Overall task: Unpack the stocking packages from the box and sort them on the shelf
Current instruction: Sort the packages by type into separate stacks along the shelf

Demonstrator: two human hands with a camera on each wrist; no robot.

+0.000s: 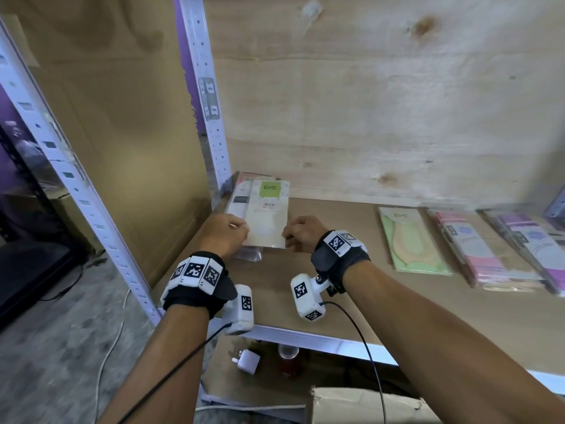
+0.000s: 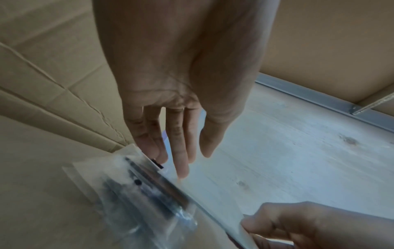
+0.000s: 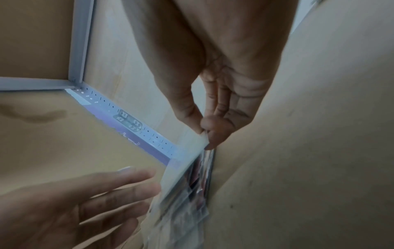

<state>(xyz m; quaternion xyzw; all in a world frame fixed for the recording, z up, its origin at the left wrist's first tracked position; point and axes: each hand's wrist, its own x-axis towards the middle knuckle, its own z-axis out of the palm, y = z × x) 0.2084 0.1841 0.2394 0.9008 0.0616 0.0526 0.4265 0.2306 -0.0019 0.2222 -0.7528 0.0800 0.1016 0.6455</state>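
A stack of stocking packages point(image 1: 244, 203) lies in the back left corner of the shelf point(image 1: 336, 270). Its top package point(image 1: 269, 209) is white with a green label. My right hand point(image 1: 287, 237) pinches that package's near right corner between thumb and forefinger point(image 3: 204, 134). My left hand point(image 1: 241, 231) has straight fingers, and their fingertips point(image 2: 181, 170) touch the left edge of the stack point(image 2: 138, 193). In the right wrist view the left hand point(image 3: 85, 202) lies flat beside the clear wrappers point(image 3: 183, 193).
Further right on the shelf lie a green package point(image 1: 412, 240), a pink pile point(image 1: 477, 249) and a purple pile point(image 1: 532, 240). A perforated metal post point(image 1: 208, 102) and a cardboard panel point(image 1: 122, 148) close the left side. A cardboard box point(image 1: 367, 405) sits below, near a white plug point(image 1: 247, 361).
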